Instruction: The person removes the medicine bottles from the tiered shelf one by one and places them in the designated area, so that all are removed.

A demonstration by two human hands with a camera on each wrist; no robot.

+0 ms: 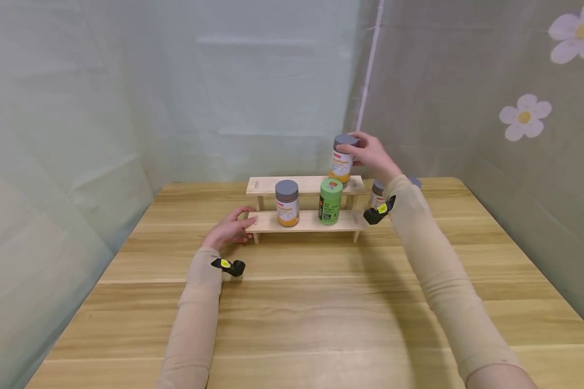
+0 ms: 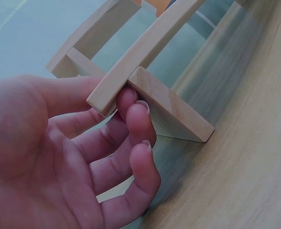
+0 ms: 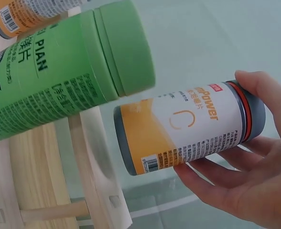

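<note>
My right hand (image 1: 372, 155) grips a white-and-orange supplement bottle (image 1: 341, 162) with a grey lid, thumb and fingers around its upper part. The bottle is upright at the right end of the upper tier of a wooden two-tier rack (image 1: 292, 185); whether its base touches the board, I cannot tell. My left hand (image 1: 230, 229) pinches the left end of the lower board (image 2: 145, 47), fingers curled beneath it. On the lower tier stand a similar grey-lidded bottle (image 1: 287, 204), left of centre, and a green bottle (image 3: 49, 71) to the right.
On the table (image 1: 292, 313), right of the rack, another grey-lidded bottle (image 1: 377, 195) stands partly hidden by my right wrist. A further grey lid (image 1: 415, 182) shows behind that wrist. A pale curtain (image 1: 272, 81) hangs behind the table.
</note>
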